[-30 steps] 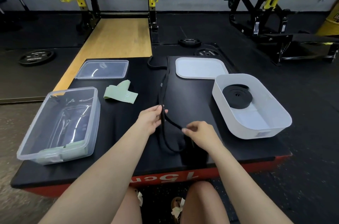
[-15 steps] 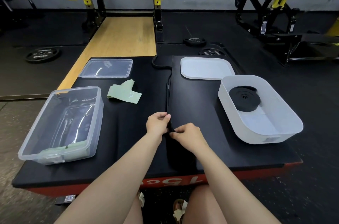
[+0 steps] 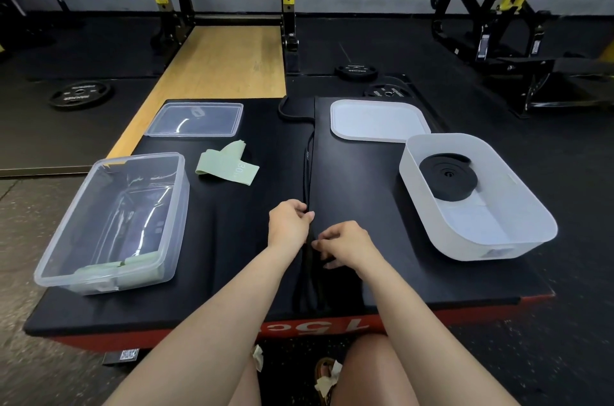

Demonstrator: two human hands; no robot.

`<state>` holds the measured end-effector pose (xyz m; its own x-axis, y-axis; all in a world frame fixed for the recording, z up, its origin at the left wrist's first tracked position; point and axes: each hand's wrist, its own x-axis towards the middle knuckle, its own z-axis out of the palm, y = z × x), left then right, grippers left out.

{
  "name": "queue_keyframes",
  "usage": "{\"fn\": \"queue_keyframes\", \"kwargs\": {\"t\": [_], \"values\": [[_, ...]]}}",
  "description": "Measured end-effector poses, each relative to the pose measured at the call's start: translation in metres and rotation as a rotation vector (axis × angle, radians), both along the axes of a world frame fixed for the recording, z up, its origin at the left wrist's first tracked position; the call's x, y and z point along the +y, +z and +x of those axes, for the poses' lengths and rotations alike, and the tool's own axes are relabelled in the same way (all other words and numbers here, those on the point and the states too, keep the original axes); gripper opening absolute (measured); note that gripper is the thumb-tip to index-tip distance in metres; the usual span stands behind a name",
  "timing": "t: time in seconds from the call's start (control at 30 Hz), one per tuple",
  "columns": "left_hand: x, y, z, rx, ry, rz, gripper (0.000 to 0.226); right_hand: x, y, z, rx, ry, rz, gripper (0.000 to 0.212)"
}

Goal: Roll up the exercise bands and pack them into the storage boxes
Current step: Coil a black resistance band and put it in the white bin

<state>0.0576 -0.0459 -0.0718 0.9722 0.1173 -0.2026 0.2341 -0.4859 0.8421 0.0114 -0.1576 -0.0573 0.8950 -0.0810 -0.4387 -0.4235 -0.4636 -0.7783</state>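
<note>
A long black exercise band (image 3: 307, 159) lies stretched away from me down the middle of the black platform (image 3: 239, 233). My left hand (image 3: 288, 223) pinches it near its close end, and my right hand (image 3: 345, 244) grips the same band just below, fingers curled. A rolled black band (image 3: 448, 177) sits inside the white box (image 3: 518, 226) on the right. A flat green band (image 3: 229, 166) lies loose left of centre. The clear box (image 3: 83, 233) on the left holds rolled green bands (image 3: 116, 267) at its near end.
A clear lid (image 3: 196, 119) and a white lid (image 3: 378, 121) lie at the platform's far side. A black pad (image 3: 294, 109) sits between them. Weight plates (image 3: 79, 94) and rack frames (image 3: 289, 7) stand on the gym floor beyond. The platform's red front edge (image 3: 315, 327) is close to my knees.
My right hand moved left to meet the left hand on the black band. The loose loop near the front edge has been drawn together into a straight line.
</note>
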Motion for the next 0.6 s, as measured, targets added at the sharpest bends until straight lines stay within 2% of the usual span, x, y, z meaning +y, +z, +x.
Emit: {"fn": "queue_keyframes", "kwargs": {"t": [0.1,0.2,0.3,0.6], "values": [[0.000,-0.001,-0.001,-0.012,-0.033,0.089,0.026,-0.001,0.001,0.002,-0.111,0.061,-0.214,0.018],[0.002,-0.001,0.000,-0.017,-0.060,0.229,0.026,-0.004,0.000,0.006,-0.117,0.058,-0.219,0.020],[0.005,-0.001,0.005,-0.005,-0.086,0.289,0.027,-0.006,0.000,0.013,-0.124,0.045,-0.240,0.017],[0.010,0.009,0.048,-0.022,-0.111,0.200,0.026,-0.008,0.009,0.077,-0.213,-0.006,-0.241,0.017]]}}
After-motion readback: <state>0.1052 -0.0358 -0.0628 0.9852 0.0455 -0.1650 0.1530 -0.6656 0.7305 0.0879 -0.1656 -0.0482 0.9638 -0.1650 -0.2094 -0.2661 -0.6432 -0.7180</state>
